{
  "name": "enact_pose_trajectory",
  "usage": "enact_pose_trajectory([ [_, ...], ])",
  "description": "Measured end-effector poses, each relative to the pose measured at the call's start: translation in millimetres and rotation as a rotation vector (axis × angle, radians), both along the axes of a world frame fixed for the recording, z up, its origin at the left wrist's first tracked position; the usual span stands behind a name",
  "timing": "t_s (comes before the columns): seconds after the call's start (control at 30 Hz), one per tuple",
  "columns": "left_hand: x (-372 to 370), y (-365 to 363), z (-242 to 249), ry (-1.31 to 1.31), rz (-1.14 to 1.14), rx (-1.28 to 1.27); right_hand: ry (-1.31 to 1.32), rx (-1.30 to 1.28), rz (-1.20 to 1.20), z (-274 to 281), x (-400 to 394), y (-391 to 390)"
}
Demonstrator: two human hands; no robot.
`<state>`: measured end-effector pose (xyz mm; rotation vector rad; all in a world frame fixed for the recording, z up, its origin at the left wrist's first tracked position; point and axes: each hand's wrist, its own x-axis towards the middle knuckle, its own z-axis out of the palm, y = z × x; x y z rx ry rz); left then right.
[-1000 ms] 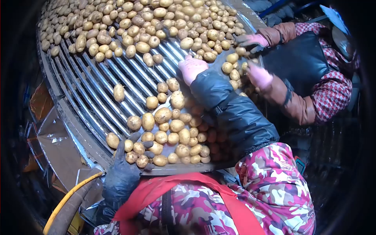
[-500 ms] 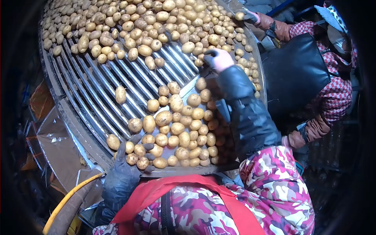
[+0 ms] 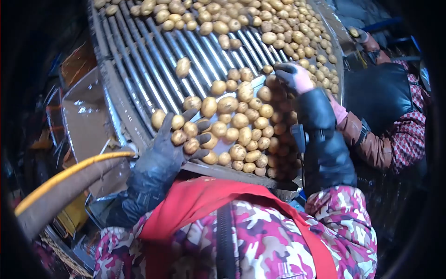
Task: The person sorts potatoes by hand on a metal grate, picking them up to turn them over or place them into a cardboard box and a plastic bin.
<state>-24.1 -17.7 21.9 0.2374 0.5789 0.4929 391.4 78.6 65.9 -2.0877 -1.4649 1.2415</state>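
My left hand [image 3: 174,144], in a dark glove, lies at the near left edge of the potato pile [image 3: 239,121]. Its fingers are spread around several small potatoes [image 3: 185,134]. Over the right side of the same pile is my right hand [image 3: 293,76], in a pink and dark glove. Its fingers point left, close to a small potato [image 3: 268,69]; whether they hold anything is hidden. Metal rollers [image 3: 158,60] run behind the pile, with one lone potato [image 3: 183,67] on them.
More potatoes [image 3: 297,35] cover the far rollers and right side. A co-worker's gloved hand [image 3: 338,110] is right of my right forearm; their other hand [image 3: 364,38] is farther back by a potato. A yellow-edged tube [image 3: 74,174] curves at left.
The view has shifted, so the rollers sit higher and farther right. My right hand has come nearer the pile on the near side. The co-worker's near hand has moved up beside my right arm.
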Motion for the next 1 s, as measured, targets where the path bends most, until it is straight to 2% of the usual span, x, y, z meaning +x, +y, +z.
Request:
enact_pose_trajectory([
  [0.07,3.4,-2.9,18.4,0.028,0.074,-0.021,0.425,0.060,-0.086,5.9,-39.5,-33.3],
  [0.13,8.7,-4.5,44.5,0.025,0.195,-0.081,0.700,0.097,-0.029,14.4,-87.6,-65.4],
  [0.2,6.9,-9.9,40.2,0.011,0.206,-0.057,0.693,0.166,0.225,24.4,-131.8,-93.9],
  [0.27,10.5,-16.9,38.8,0.133,0.316,-0.208,0.350,0.418,0.621,16.6,-170.4,-98.8],
  [0.3,-4.8,-24.2,10.4,0.023,0.315,-0.188,0.246,0.504,0.728,13.3,-190.7,-97.3],
  [0.33,-24.3,-34.0,-20.2,-0.082,0.324,-0.163,0.273,0.483,0.756,20.1,-211.4,-100.1],
  [0.37,-37.6,-49.3,-11.6,-0.067,0.354,-0.171,0.300,0.460,0.783,27.2,-231.8,-103.3],
  [0.4,-50.6,-64.8,-2.7,-0.051,0.384,-0.178,0.366,0.286,0.731,31.0,-245.0,-106.1],
  [0.43,-63.3,-80.1,6.1,-0.035,0.413,-0.185,0.435,0.492,0.851,7.2,-252.3,-104.9],
  [0.47,-76.8,-96.7,10.4,-0.070,0.403,-0.111,0.507,0.322,0.876,28.9,-265.0,-112.4],
  [0.53,-100.0,-112.0,-27.7,-0.104,0.467,-0.122,0.501,0.110,0.977,-41.1,-278.6,-94.3],
  [0.57,-107.6,-132.4,-46.4,-0.086,0.532,-0.118,0.613,-0.237,0.637,-31.3,-307.1,-101.7],
  [0.6,-115.9,-149.4,-38.4,-0.091,0.606,-0.184,0.691,-0.571,0.278,-11.0,-337.2,-112.9],
  [0.63,-124.2,-166.3,-30.6,-0.095,0.683,-0.247,0.563,-0.614,0.495,0.1,-353.8,-108.9],
  [0.73,-150.4,-217.6,-32.3,-0.155,0.867,-0.283,0.566,-0.777,0.438,-3.8,-419.2,-133.4],
  [0.77,-160.8,-235.3,-47.4,-0.217,0.925,-0.283,0.627,-0.803,0.586,-19.6,-438.1,-134.7],
  [0.8,-171.7,-252.7,-59.7,-0.402,0.939,-0.029,0.690,-0.820,0.735,-46.2,-458.9,-135.9],
  [0.83,-185.9,-266.4,-61.4,-0.391,0.986,0.066,0.714,-0.700,0.897,-76.2,-484.8,-146.3],
  [0.87,-202.6,-281.2,-62.6,-0.377,1.031,0.156,0.717,-0.614,0.951,-79.8,-513.3,-159.9],
  [0.9,-233.6,-299.2,-81.7,-0.205,1.162,0.105,0.717,-0.525,0.999,-83.1,-542.0,-173.3],
  [0.97,-271.9,-330.6,-86.6,0.131,1.359,-0.064,0.781,-0.249,1.144,-84.6,-570.0,-185.1],
  [1.0,-280.3,-342.8,-73.5,0.288,1.427,-0.169,0.791,-0.114,1.200,-82.9,-570.7,-183.4],
])
